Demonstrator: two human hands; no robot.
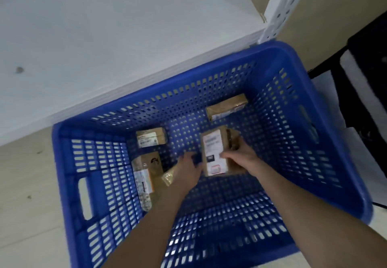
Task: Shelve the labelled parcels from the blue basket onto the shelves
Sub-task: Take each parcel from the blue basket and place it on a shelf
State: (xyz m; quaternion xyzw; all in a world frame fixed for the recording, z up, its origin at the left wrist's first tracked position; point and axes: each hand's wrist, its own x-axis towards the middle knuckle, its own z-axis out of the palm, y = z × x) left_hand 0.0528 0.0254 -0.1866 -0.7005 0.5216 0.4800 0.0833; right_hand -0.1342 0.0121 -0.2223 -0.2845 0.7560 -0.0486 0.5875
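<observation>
Both my arms reach down into the blue basket (326,121). My right hand (240,155) grips the right edge of a brown parcel with a white label (213,152). My left hand (188,168) touches that parcel's left edge, fingers curled against it. Three more labelled brown parcels lie on the basket floor: one at the far right (227,107), a small one at the far left (151,136), and a larger taped one at the near left (146,173). A small brown packet (168,177) peeks out from under my left wrist.
A white shelf board (104,37) runs along the basket's far side, with a perforated white upright (280,5) at its right end. A cardboard box (326,16) and a black item (368,79) stand to the right. Light floor lies to the left.
</observation>
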